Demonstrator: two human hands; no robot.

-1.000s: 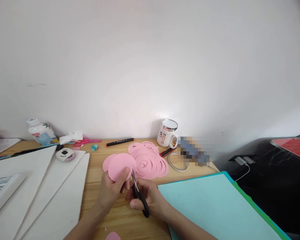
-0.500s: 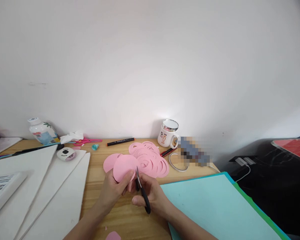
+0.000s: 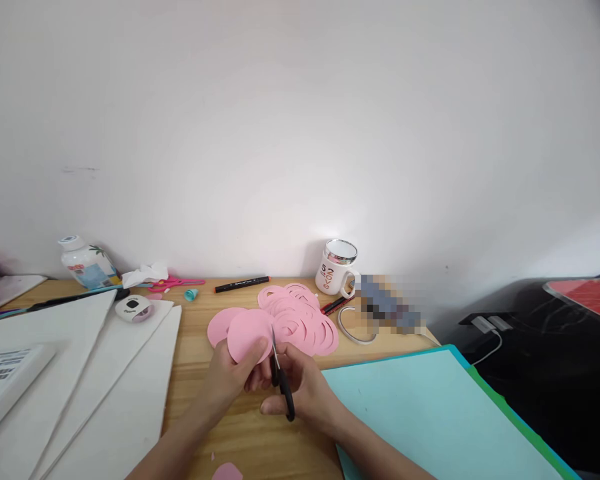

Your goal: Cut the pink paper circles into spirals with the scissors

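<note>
I see my left hand (image 3: 230,375) pinching the pink disc (image 3: 250,335) and my right hand (image 3: 300,390) gripping the scissors (image 3: 281,380), low centre; blades near my thumb could nick it or tear the paper.

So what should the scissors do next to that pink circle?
Probably one more short snip along the rim. The left hand pinches the pink paper circle, and the scissors in the right hand already have their blades at its right edge.
</note>
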